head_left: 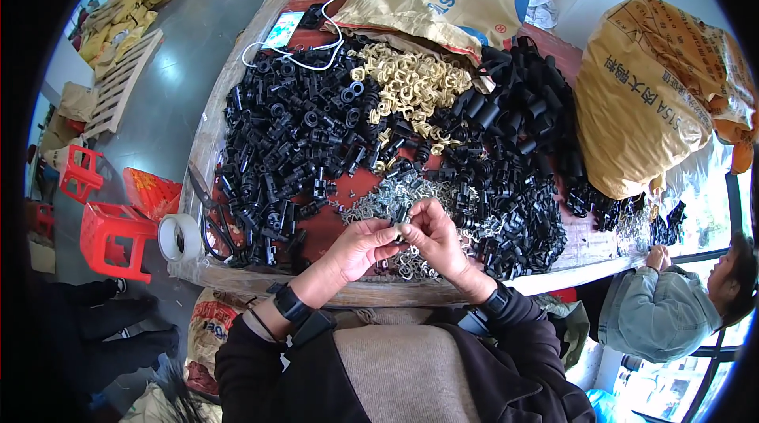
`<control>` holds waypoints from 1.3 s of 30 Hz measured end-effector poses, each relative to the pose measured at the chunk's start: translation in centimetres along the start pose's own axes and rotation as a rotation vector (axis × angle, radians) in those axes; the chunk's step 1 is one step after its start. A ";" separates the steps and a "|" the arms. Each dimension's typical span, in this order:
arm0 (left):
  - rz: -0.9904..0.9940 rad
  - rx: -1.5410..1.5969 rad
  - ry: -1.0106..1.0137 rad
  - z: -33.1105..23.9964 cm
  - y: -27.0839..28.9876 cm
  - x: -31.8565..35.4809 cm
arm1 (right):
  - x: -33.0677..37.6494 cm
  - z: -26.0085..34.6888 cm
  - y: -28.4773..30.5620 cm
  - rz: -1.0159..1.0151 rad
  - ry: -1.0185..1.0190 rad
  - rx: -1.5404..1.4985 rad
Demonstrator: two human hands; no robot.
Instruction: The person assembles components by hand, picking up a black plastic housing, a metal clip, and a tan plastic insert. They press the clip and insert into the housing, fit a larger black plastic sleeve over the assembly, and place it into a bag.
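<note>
My left hand (365, 247) and my right hand (435, 238) meet above the near edge of the table. Thumb and fingers of both are pinched together. Between the left fingertips is a small black plastic part (402, 217), mostly covered by the fingers. What the right fingertips grip against it is too small to make out. Under and around the hands lies a spread of small silvery metal clips (371, 203). A big heap of black plastic fittings (288, 122) is to the left, with small black pieces (522, 229) to the right.
Yellow ring-like parts (423, 83) and black tubes (538, 107) lie farther back. Large sacks (640, 99) stand at the far side and right. Scissors (202, 190) and a tape roll (179, 237) sit at the left edge. Another person (660, 308) sits at right.
</note>
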State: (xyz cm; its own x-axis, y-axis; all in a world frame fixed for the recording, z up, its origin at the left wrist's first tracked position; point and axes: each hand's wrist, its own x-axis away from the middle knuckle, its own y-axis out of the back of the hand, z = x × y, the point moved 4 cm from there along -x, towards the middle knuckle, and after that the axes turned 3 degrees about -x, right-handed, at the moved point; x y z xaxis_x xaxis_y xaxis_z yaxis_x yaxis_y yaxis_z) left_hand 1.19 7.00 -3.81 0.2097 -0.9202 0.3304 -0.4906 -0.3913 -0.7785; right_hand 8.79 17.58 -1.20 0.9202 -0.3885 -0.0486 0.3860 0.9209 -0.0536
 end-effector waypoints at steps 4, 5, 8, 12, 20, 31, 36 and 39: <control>-0.051 -0.083 0.054 0.6 0.7 0.2 | 0.2 -0.3 0.1 0.000 -0.066 0.005; -0.049 -0.086 0.054 0.5 0.7 0.2 | 0.1 -0.4 0.1 0.034 -0.092 -0.060; -0.061 -0.110 0.074 -0.1 0.6 0.4 | -1.3 0.6 1.7 0.062 0.073 0.214; -0.079 -0.115 0.029 -0.5 0.7 0.2 | -4.6 1.3 3.5 0.031 0.514 1.051; -0.159 -0.030 -0.055 -1.1 1.5 0.2 | -6.9 -1.9 3.9 0.104 0.507 1.248; -0.129 -0.066 -0.140 -1.9 -0.8 0.6 | -2.6 1.4 2.0 0.113 -0.003 -0.266; -0.084 -0.115 -0.158 -1.6 -1.7 0.9 | -1.3 1.9 0.7 0.103 0.052 -0.303; -0.083 -0.114 -0.150 -1.5 -2.4 1.2 | -0.6 1.9 0.6 0.070 0.071 -0.261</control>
State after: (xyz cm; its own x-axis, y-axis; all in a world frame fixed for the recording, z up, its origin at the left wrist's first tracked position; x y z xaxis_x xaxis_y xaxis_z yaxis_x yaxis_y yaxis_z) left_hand 1.32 6.81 -0.74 0.3726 -0.8779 0.3009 -0.5573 -0.4709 -0.6838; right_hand 8.58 18.48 0.65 0.9336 -0.3338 -0.1305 0.2833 0.9102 -0.3021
